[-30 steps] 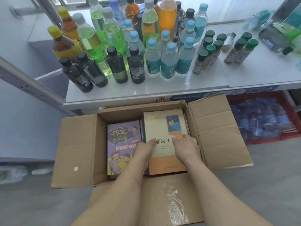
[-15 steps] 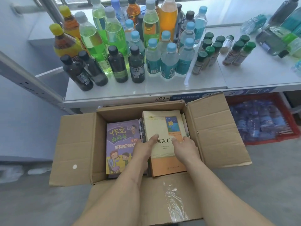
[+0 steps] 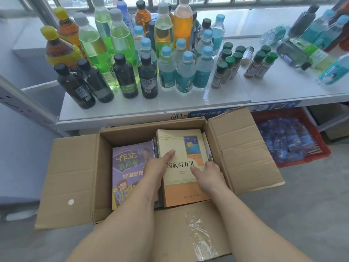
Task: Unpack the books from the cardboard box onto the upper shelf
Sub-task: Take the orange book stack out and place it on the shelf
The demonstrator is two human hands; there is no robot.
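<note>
An open cardboard box (image 3: 75, 176) stands on the floor below the white shelf (image 3: 132, 112). Inside it a cream and orange book (image 3: 179, 146) lies on top at the right, its far end raised. My left hand (image 3: 156, 167) grips its left edge, thumb on the cover. My right hand (image 3: 209, 173) grips its right edge, thumb on the cover. A purple book (image 3: 126, 167) lies flat at the left inside the box. More books show as edges under and beside the cream one.
Many bottles (image 3: 132, 59) crowd the shelf's left and middle; small green-capped jars (image 3: 230, 63) stand further right, more bottles (image 3: 309, 46) at far right. A red crate (image 3: 294, 140) of packed bottles sits under the shelf at right. Box flaps spread on all sides.
Both hands have closed on the cream book's side edges and its far end has lifted a little. The view has tilted slightly upward.
</note>
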